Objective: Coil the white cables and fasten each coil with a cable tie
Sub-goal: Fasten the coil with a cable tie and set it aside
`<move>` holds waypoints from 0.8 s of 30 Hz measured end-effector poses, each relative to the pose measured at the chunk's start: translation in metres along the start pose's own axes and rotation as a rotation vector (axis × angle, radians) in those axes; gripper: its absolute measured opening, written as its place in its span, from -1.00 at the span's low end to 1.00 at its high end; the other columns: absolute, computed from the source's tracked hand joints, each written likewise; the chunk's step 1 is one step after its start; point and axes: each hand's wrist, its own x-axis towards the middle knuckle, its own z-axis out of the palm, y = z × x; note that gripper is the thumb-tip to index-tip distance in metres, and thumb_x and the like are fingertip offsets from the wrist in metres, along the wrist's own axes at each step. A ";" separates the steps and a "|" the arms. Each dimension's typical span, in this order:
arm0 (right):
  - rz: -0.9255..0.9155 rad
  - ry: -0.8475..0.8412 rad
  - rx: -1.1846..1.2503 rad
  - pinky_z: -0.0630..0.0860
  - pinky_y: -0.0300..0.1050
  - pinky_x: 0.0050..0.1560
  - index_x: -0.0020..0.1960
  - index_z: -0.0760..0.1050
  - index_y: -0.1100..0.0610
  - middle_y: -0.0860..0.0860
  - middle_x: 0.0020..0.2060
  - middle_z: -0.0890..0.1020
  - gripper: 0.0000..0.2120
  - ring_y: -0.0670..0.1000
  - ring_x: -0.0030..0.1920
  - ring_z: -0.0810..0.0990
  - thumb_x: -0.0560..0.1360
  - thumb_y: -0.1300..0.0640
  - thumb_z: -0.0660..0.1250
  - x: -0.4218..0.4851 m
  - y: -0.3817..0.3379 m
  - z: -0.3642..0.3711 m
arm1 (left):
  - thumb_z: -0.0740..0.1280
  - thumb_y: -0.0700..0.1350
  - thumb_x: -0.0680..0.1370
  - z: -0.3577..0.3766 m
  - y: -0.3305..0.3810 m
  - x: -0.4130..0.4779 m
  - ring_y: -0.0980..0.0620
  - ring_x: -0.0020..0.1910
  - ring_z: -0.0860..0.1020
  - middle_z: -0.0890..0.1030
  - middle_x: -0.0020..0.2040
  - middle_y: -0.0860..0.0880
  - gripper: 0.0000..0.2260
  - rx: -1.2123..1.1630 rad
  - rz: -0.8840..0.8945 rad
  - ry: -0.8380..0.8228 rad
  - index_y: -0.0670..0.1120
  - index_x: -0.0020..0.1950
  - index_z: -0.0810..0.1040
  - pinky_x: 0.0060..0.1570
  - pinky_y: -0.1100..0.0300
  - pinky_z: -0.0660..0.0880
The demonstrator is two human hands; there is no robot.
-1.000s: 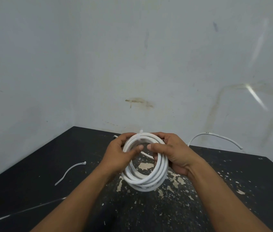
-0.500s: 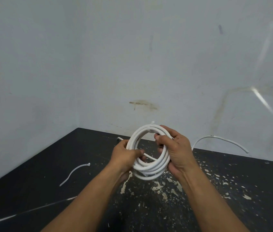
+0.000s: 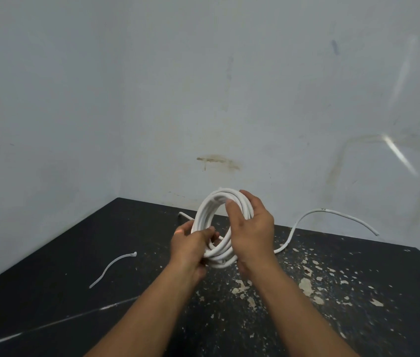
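Note:
A coil of white cable (image 3: 205, 215) is held upright above the black table (image 3: 49, 253), roughly at the middle of the view. My left hand (image 3: 191, 243) grips the coil's lower left side. My right hand (image 3: 252, 228) wraps round its right side, thumb across the strands near the top. A loose tail of white cable (image 3: 332, 215) arcs away to the right behind my right hand and ends above the table. A white cable tie (image 3: 112, 267) lies flat on the table to the left, apart from both hands.
The black table has chipped paint patches (image 3: 306, 287) at right. It sits in a corner between two pale walls (image 3: 152, 99). A short white cable end (image 3: 183, 215) pokes out behind the coil at the back edge.
Both hands have raised the coil off the table and turned it more upright. My right thumb has shifted up towards the top of the coil. The cable tie has not moved.

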 end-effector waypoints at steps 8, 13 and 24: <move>0.121 0.005 0.081 0.66 -0.11 -0.12 0.07 0.64 0.00 -0.02 -0.11 0.74 -0.89 0.01 -0.11 0.73 0.55 0.11 0.45 0.018 -0.006 0.000 | 0.43 0.18 0.51 -0.030 -0.003 -0.034 0.19 0.39 0.46 0.42 0.41 0.23 -0.35 0.952 0.930 -0.549 0.13 0.54 0.28 0.34 0.24 0.45; 0.199 -0.059 0.017 0.68 -0.06 -0.03 0.10 0.62 0.00 -0.05 -0.09 0.73 -0.89 -0.03 -0.09 0.73 0.59 0.04 0.41 0.016 -0.008 0.003 | 0.58 0.16 0.37 -0.023 -0.004 -0.019 0.17 0.11 0.67 0.67 0.22 0.14 -0.21 1.131 0.973 -0.367 0.17 0.52 0.30 0.14 0.18 0.62; 0.090 -0.394 -0.383 0.69 0.17 0.03 0.00 0.64 0.16 0.10 -0.19 0.75 -0.58 0.09 -0.18 0.76 0.68 -0.12 0.17 0.024 -0.028 -0.016 | 0.61 -0.11 0.39 -0.023 -0.027 -0.027 -0.24 0.17 0.67 0.71 0.13 -0.26 -0.57 0.106 0.441 -0.471 -0.16 0.23 0.67 0.20 -0.09 0.60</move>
